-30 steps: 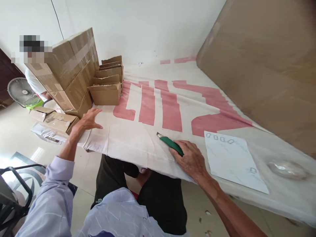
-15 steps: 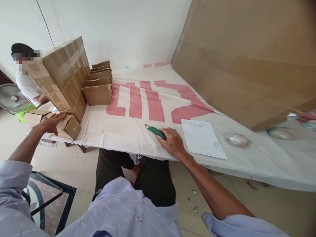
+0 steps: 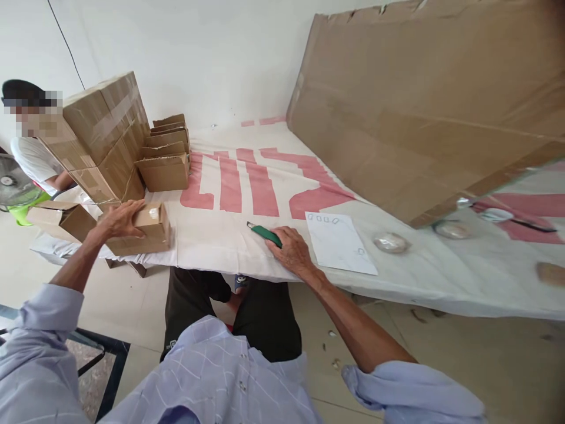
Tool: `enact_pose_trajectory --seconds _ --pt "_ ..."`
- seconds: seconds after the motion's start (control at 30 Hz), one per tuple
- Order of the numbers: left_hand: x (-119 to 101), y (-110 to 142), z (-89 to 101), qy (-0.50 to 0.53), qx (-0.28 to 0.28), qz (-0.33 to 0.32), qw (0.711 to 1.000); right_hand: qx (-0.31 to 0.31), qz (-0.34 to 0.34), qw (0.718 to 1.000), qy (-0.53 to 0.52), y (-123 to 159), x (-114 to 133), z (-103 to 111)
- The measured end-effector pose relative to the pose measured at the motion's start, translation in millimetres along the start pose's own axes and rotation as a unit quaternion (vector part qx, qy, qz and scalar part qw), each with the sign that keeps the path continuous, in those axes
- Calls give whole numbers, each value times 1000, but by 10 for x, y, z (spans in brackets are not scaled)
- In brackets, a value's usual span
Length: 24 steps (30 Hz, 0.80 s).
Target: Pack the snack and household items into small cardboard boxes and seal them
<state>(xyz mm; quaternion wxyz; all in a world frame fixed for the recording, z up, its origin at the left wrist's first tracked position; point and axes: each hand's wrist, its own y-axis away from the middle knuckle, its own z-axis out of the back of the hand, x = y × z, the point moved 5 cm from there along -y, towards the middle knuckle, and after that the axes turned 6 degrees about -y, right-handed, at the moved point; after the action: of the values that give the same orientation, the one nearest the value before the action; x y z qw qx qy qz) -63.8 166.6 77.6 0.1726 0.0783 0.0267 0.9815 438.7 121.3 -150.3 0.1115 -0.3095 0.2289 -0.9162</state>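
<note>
My left hand [image 3: 121, 220] grips a small taped cardboard box [image 3: 148, 227] at the table's front edge, its fingers over the top and side. Another small box [image 3: 64, 217] with raised flaps sits just left of that hand. My right hand [image 3: 290, 248] rests on the cloth, closed on a green box cutter [image 3: 265, 235] whose tip points away to the left. Beside the right hand lies a white sheet of paper [image 3: 339, 244] with small marks on it. A clear tape roll [image 3: 392, 242] lies farther right.
Taped cartons [image 3: 103, 138] are stacked at the left, with several open-topped small boxes [image 3: 162, 171] behind. A big cardboard carton [image 3: 424, 112] takes up the back right. A person [image 3: 37, 156] sits beyond the stack near a fan [image 3: 13, 182]. A white and red cloth [image 3: 212, 235] covers the table.
My left hand has moved right, bringing the small box along the table edge, away from the box on its left. The right hand keeps the box cutter; the view has turned slightly right.
</note>
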Motion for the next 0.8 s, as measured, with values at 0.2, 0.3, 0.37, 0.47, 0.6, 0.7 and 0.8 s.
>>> enact_pose_trajectory --seconds 0.2,0.3,0.37,0.47,0.6,0.7,0.8 --pt "-1328 -309 -61 68 -84 -84 991 -2 -11 1000 -13 -37 76 53" --pt "-1635 -345 -10 115 -97 -122 981 0 -13 1000 -13 -51 70 65" --pt "-1569 -302 66 156 -119 -126 972 4 -14 1000 -9 -52 48 62" --pt "-1119 -156 122 236 -174 -73 953 12 -15 1000 -4 -47 17 51" --pt "-543 39 -185 397 -143 3 906 20 -18 1000 6 -48 -6 37" --pt "-517 74 -502 489 -100 -15 866 23 -12 1000 10 -53 -7 34" --pt "-659 33 -683 533 -116 -40 837 17 -5 1000 13 -47 -9 37"
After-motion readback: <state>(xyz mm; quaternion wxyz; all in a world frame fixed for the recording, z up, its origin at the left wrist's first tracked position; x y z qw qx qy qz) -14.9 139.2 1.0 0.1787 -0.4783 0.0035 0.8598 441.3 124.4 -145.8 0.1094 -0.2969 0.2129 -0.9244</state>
